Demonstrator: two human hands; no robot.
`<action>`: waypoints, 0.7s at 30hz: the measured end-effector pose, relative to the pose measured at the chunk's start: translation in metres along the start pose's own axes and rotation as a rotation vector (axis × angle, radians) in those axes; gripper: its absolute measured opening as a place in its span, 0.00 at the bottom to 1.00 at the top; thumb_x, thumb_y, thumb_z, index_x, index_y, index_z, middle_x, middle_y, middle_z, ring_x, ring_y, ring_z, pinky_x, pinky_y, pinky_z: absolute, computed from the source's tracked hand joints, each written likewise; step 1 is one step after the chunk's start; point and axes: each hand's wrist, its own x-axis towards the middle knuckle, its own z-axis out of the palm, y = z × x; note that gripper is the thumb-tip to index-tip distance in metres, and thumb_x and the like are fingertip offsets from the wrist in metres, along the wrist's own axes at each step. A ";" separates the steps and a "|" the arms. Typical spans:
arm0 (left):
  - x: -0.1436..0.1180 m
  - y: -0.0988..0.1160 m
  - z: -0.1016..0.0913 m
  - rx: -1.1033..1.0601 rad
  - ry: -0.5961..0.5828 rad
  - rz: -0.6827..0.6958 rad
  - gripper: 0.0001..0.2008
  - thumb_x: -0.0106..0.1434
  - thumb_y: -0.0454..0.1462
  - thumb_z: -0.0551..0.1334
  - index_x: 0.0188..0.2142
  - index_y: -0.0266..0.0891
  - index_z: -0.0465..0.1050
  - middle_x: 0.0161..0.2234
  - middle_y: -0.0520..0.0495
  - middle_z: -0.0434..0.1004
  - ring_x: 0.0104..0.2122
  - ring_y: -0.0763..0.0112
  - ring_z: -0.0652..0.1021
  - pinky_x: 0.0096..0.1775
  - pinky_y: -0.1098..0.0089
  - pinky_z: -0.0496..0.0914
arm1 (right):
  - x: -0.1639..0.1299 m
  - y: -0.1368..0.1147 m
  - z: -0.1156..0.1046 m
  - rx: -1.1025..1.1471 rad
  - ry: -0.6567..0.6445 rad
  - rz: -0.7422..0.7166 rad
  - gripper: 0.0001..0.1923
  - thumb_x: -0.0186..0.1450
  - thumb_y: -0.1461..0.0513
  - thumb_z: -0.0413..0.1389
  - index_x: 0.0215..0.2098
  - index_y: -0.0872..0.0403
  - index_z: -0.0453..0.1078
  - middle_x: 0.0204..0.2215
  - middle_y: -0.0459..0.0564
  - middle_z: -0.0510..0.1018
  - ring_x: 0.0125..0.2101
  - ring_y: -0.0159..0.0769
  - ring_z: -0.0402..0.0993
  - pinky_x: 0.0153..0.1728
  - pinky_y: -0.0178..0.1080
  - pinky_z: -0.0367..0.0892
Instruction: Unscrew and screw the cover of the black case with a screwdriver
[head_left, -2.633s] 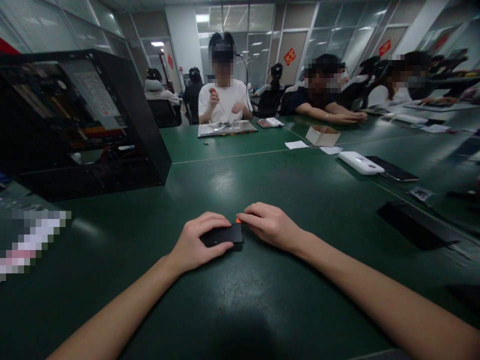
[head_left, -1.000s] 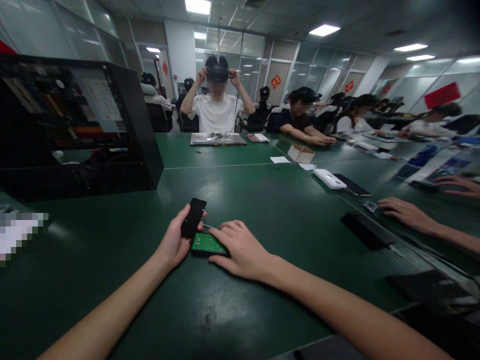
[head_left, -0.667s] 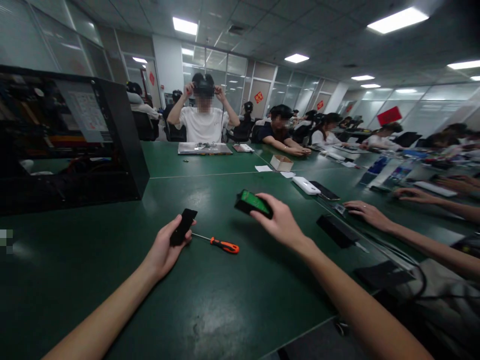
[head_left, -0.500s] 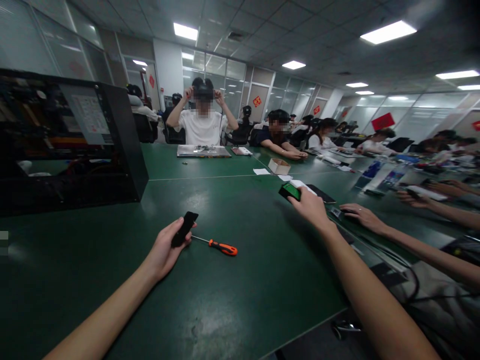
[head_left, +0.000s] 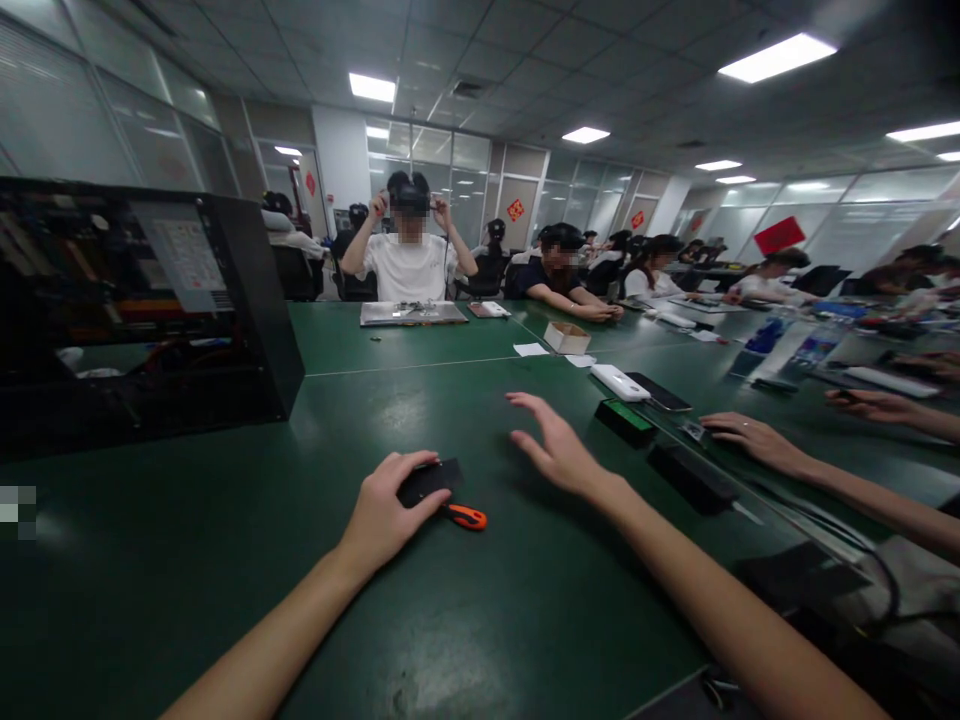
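My left hand [head_left: 386,510] grips a flat black rectangular piece [head_left: 442,478] between thumb and fingers, low over the table. Partly behind that piece and the thumb, a screwdriver shows only its orange-and-black handle [head_left: 469,517]; its shaft is hidden. With nothing in it, my right hand [head_left: 559,445] is held over the table, thumb and fingers apart. Beyond it, to the right, lies a small black box with a green top [head_left: 626,418], apart from the fingers.
A black computer case [head_left: 247,320] stands at the left. On the right are a white device [head_left: 619,382], a black power brick [head_left: 691,476], cables and a neighbour's hand [head_left: 750,437]. A small carton [head_left: 566,337] sits farther back; people sit across the green table [head_left: 390,400].
My right hand has let go of the green-topped box, now on the table, and moved left and nearer. My left hand has carried the black piece rightward over the screwdriver.
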 end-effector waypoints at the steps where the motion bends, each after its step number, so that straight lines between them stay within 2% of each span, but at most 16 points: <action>1: -0.001 0.000 0.001 0.001 -0.015 0.027 0.20 0.60 0.39 0.71 0.52 0.42 0.75 0.45 0.45 0.82 0.44 0.59 0.81 0.48 0.61 0.74 | 0.001 -0.022 0.012 0.123 -0.008 -0.165 0.22 0.73 0.55 0.50 0.61 0.55 0.56 0.66 0.62 0.61 0.65 0.42 0.59 0.63 0.50 0.60; 3: -0.002 -0.001 0.002 -0.019 -0.021 0.040 0.21 0.60 0.39 0.71 0.53 0.42 0.73 0.46 0.45 0.82 0.45 0.60 0.81 0.49 0.61 0.74 | 0.000 -0.059 0.033 0.235 -0.085 -0.396 0.20 0.71 0.57 0.53 0.59 0.55 0.59 0.65 0.63 0.62 0.66 0.43 0.58 0.63 0.51 0.61; 6: -0.004 -0.002 0.001 -0.064 -0.014 0.002 0.22 0.59 0.38 0.71 0.53 0.42 0.71 0.46 0.45 0.82 0.45 0.60 0.81 0.51 0.61 0.74 | -0.004 -0.086 0.051 0.210 -0.175 -0.481 0.19 0.73 0.60 0.51 0.60 0.57 0.61 0.64 0.64 0.64 0.63 0.44 0.62 0.61 0.51 0.64; 9: -0.005 -0.003 0.000 -0.116 -0.028 -0.050 0.22 0.59 0.39 0.71 0.53 0.41 0.72 0.46 0.44 0.81 0.45 0.59 0.81 0.51 0.60 0.74 | -0.005 -0.081 0.051 0.121 -0.194 -0.493 0.23 0.75 0.63 0.45 0.66 0.57 0.57 0.60 0.63 0.68 0.56 0.43 0.68 0.56 0.49 0.69; 11: -0.006 -0.004 0.001 -0.213 -0.014 -0.096 0.17 0.61 0.39 0.69 0.49 0.40 0.74 0.45 0.44 0.81 0.45 0.59 0.81 0.50 0.60 0.74 | -0.005 -0.073 0.046 0.090 -0.182 -0.501 0.25 0.74 0.64 0.45 0.69 0.57 0.54 0.58 0.63 0.70 0.52 0.42 0.68 0.53 0.48 0.70; 15: -0.006 -0.007 0.003 -0.424 0.033 -0.181 0.11 0.63 0.37 0.64 0.45 0.39 0.75 0.43 0.44 0.80 0.45 0.61 0.80 0.49 0.63 0.75 | -0.006 -0.070 0.041 0.029 -0.168 -0.473 0.24 0.73 0.63 0.47 0.67 0.55 0.59 0.58 0.62 0.70 0.53 0.44 0.67 0.53 0.49 0.69; 19: -0.007 -0.007 0.004 -0.449 0.023 -0.183 0.10 0.63 0.37 0.63 0.44 0.38 0.75 0.43 0.44 0.80 0.45 0.62 0.80 0.51 0.63 0.74 | -0.009 -0.081 0.048 0.019 -0.176 -0.487 0.21 0.74 0.62 0.48 0.64 0.54 0.63 0.59 0.61 0.70 0.53 0.43 0.67 0.53 0.48 0.69; 21: -0.008 -0.006 0.005 -0.467 0.000 -0.187 0.12 0.65 0.37 0.62 0.47 0.38 0.74 0.45 0.43 0.79 0.46 0.61 0.80 0.50 0.62 0.74 | -0.007 -0.078 0.048 0.026 -0.182 -0.480 0.22 0.73 0.63 0.48 0.64 0.53 0.63 0.59 0.60 0.70 0.53 0.43 0.68 0.53 0.48 0.69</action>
